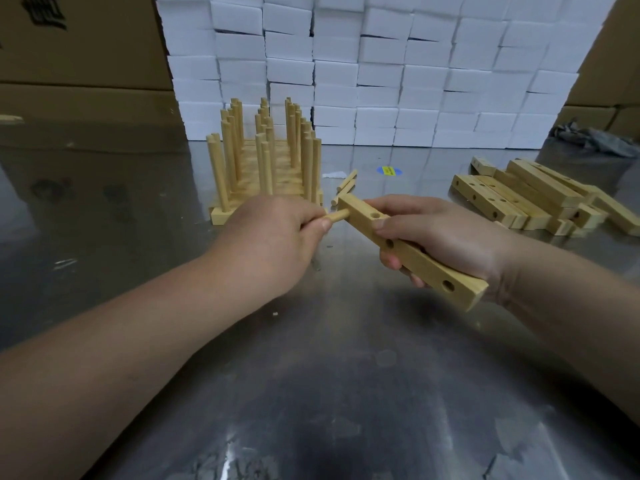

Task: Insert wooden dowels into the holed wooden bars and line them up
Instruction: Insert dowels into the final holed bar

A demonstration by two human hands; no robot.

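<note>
My right hand point(440, 237) grips a holed wooden bar point(420, 261) above the table, its far end pointing up and left. My left hand point(277, 237) pinches a short wooden dowel point(337, 215) whose tip meets the side of the bar's far end. Most of the dowel is hidden in my fingers. Behind my left hand stand several finished bars with upright dowels point(266, 157), lined up in rows. Two loose dowels point(344, 188) lie on the table just beyond the held bar.
A pile of bare holed bars point(533, 199) lies at the right on the shiny metal table point(329, 375). Stacked white boxes point(381, 71) form a wall at the back, with cardboard boxes point(79, 64) on the left and a grey rag point(595, 136) far right.
</note>
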